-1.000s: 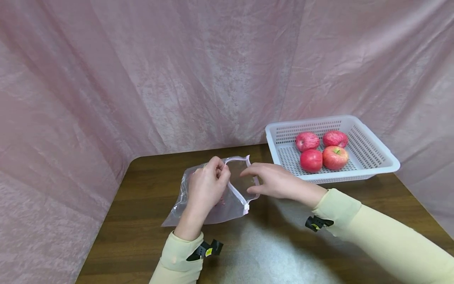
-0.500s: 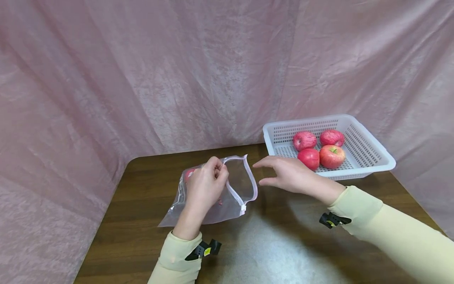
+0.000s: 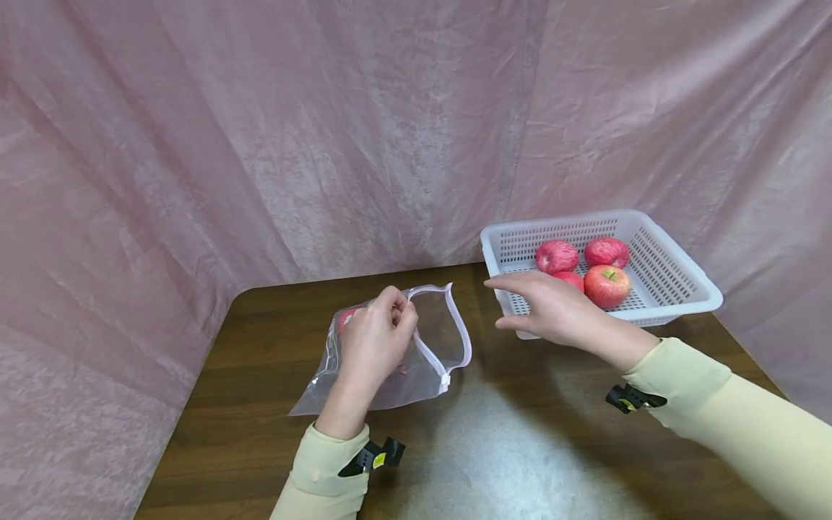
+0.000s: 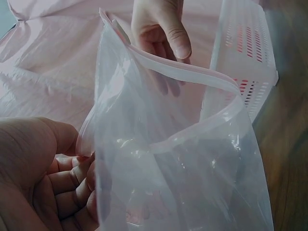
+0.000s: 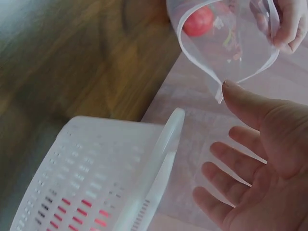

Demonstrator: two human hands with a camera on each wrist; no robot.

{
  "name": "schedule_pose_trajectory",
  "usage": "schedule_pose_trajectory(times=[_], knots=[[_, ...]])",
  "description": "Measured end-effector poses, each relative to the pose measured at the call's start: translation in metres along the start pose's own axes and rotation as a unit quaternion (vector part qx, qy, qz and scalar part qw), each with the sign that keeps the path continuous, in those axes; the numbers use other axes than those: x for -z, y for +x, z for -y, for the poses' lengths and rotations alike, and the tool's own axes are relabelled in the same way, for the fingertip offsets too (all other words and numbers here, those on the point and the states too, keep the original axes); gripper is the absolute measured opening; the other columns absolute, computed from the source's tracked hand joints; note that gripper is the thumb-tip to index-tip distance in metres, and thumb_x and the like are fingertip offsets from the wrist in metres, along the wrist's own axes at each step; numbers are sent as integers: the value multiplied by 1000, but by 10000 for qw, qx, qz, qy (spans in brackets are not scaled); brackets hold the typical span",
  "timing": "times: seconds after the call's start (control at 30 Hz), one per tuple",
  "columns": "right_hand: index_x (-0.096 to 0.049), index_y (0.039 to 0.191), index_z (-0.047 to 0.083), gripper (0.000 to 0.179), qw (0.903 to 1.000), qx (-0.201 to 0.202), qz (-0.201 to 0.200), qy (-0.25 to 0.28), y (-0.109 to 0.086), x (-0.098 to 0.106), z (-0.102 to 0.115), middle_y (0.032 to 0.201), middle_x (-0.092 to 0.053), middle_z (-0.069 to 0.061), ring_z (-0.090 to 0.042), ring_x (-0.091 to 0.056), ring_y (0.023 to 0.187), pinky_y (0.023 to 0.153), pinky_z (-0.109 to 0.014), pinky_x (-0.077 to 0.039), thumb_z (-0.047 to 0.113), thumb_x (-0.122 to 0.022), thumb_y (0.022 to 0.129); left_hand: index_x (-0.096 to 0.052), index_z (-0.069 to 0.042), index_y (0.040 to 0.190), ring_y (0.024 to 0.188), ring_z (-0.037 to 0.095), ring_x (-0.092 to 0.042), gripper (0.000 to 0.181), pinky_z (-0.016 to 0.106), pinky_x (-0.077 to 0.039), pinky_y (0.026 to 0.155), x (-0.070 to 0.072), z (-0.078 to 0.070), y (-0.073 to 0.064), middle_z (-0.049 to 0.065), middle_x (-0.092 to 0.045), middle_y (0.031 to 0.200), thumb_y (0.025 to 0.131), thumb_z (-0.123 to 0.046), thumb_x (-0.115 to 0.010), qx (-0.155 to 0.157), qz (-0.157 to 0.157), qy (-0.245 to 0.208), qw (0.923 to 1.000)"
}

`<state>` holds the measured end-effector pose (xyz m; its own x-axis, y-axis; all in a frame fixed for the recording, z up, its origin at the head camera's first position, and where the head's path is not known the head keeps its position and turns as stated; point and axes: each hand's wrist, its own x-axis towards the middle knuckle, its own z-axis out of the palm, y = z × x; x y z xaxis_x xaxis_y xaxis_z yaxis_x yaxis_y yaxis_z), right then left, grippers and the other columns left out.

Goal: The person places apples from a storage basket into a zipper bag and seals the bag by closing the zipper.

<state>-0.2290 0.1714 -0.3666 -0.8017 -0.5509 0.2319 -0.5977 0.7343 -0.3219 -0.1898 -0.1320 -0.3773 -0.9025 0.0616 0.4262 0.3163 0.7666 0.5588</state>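
My left hand (image 3: 375,338) pinches the near edge of a clear zip bag's (image 3: 409,390) mouth between thumb and fingers. The bag lies over the table with its white slider strip (image 4: 192,72) spread apart, so the mouth gapes to the right. A round red shape (image 5: 198,21) shows inside it in the right wrist view. My right hand (image 3: 555,307) holds nothing; its fingers are extended, over the near left corner of a white plastic basket (image 3: 698,297). Several red apples (image 3: 607,286) sit in that basket, one partly hidden behind the right hand.
A brown wooden table (image 3: 260,347) carries both bag and basket. Pink cloth (image 3: 390,144) hangs as a backdrop behind and to the sides. The basket stands at the back right, close to the cloth.
My right hand has drawn out from the bag's mouth and moved right to the basket. The left hand keeps its pinch on the bag, nearly still.
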Motion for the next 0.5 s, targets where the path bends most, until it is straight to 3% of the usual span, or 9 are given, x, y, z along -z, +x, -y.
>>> schedule_pose_trajectory(times=[0.37,0.5], knots=[[-63,153,6,77,9994,27,-245,-225,-5,9,-20,154,-64,-18,-44,-56,144,118,-61,-42,26,-96,86,-67,-16,92,52,11,-52,11,36,-43,50,1,1,1,-9,-57,64,102,-20,-63,14,34,-7,10000],[-60,156,7,82,9992,-176,-224,-263,-8,13,-26,159,-59,-19,-43,-51,149,117,-63,-43,29,-97,86,-67,-16,91,53,11,-52,11,36,-43,51,1,1,1,-9,-58,64,101,-19,-63,14,15,-6,10000]])
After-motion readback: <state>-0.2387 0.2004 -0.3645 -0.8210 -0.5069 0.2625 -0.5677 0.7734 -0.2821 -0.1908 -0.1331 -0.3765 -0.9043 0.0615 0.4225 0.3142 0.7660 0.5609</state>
